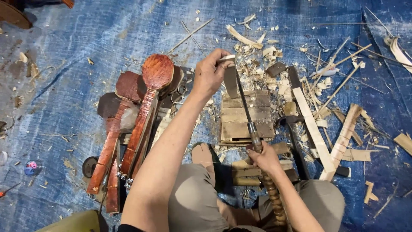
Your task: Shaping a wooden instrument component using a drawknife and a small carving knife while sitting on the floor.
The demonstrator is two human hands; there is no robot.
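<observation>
— Head view, frame centre: left hand clamped on small wood piece, upright over slatted block?

— Yes. Right hand closed round knife handle below, blade running up-left to it.

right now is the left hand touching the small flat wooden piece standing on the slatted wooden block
Touching: the head view shows the left hand pinching the top of the small flat wooden piece.

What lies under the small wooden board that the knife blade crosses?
Under the wooden board the blue tarp shows around its edges, with wood shavings scattered there. What lies directly beneath the board is covered and cannot be seen.
</observation>
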